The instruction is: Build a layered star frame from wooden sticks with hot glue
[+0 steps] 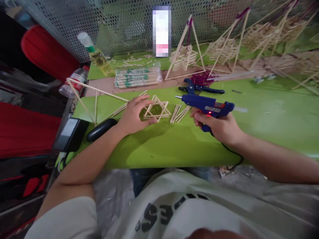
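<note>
A six-pointed star of thin wooden sticks (163,114) lies on the green tabletop. My left hand (136,114) curves around its left side, forefinger at the upper edge and thumb by the bottom point, steadying it. In my right hand (219,124) is a blue hot glue gun (199,100), its red light lit and a clear glue stick jutting from the back. The nozzle points left, above the table and apart from the star. Between star and gun lies a small bunch of cut sticks (176,113).
Behind are blue-handled pliers (208,89), purple thread (200,78), packaged sticks (137,77) and a bottle of yellow liquid (101,59). Finished stick frames with hanging stars (185,58) line the back right. At left are a stick triangle (82,99), a black case (101,129) and a black box (71,134).
</note>
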Available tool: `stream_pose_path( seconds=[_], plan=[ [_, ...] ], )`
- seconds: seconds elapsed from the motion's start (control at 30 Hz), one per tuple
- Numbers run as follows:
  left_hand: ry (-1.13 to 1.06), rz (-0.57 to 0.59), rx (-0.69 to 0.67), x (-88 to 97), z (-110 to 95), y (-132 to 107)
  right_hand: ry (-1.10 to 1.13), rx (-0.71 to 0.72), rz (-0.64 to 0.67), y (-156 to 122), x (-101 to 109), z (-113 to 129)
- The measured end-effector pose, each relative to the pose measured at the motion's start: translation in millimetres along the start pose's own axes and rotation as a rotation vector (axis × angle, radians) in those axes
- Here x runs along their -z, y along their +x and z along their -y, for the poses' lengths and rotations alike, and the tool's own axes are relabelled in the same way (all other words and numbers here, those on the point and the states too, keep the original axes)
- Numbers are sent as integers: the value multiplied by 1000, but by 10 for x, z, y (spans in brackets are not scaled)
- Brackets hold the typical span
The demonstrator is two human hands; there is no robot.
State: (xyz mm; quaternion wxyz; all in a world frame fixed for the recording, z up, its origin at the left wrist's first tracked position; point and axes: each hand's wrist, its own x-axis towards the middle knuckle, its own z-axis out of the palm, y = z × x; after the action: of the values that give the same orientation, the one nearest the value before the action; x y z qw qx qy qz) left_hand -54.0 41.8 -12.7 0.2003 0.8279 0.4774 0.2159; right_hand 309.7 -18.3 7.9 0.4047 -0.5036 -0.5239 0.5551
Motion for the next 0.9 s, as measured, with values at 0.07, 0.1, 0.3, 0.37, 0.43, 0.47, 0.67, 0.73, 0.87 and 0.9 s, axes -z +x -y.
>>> stream_pose_path(
  seconds=[0.07,0.1,0.3,0.37,0.43,0.47,0.67,0.73,0.87,0.9],
  plan=[
    [-19,-5,-16,9,10,29,-13,6,6,-29,8,9],
    [-23,-15,-31,5,17,40,-16,4,4,-37,12,14],
    [-20,-76,-25,-60,18,23,54,11,-19,-21,49,41],
    [-6,-82,-4,-87,1,-4,68,8,-16,-17,69,47],
    [32,-108,-5,-117,-14,-30,60,-2,-13,-19,86,52],
    [58,-123,-13,-133,-18,-41,53,-4,-13,-21,91,55],
    [133,-155,-23,-198,-41,-70,15,-31,-32,-28,69,68],
    [139,-161,-3,-206,-75,-74,0,-41,-39,-24,46,72],
    [179,-205,7,-221,-163,-84,-1,-43,-31,-17,2,81],
    [185,-218,6,-225,-176,-85,4,-39,-32,-17,-5,81]
  ],
)
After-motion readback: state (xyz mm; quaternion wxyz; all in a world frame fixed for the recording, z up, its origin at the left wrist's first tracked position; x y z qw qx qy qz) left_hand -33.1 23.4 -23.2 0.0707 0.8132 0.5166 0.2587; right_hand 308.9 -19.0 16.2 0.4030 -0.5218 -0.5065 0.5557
